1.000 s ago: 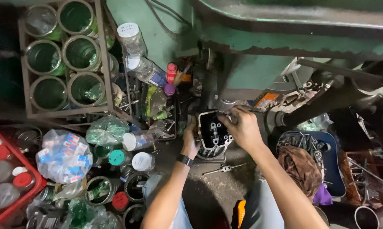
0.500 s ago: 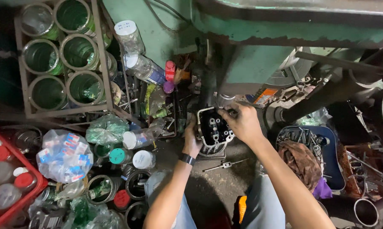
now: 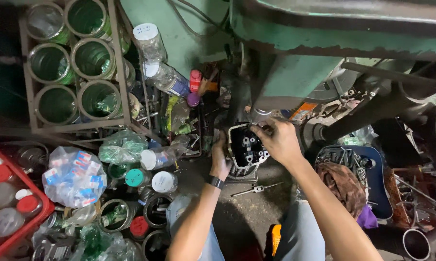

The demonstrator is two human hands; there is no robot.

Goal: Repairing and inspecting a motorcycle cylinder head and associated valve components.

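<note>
A dark metal engine part [image 3: 246, 146] with round ports stands on the floor below a green machine [image 3: 324, 43]. My left hand [image 3: 220, 157] grips its left side; a black band is on that wrist. My right hand [image 3: 278, 140] rests over its top right edge, fingers curled on it. A small T-shaped tool [image 3: 255, 189] lies on the floor just below the part.
A crate of green tin cans [image 3: 73, 67] stands at the upper left. Plastic jars [image 3: 153, 46], bags and lids crowd the left. A red crate [image 3: 13, 212] sits at the lower left. A blue tray [image 3: 372, 179] of bolts and a brown rag [image 3: 346, 181] lie right.
The view has shifted slightly. My hands have kept their hold on the engine part, and my right hand has slid a little over its top edge.
</note>
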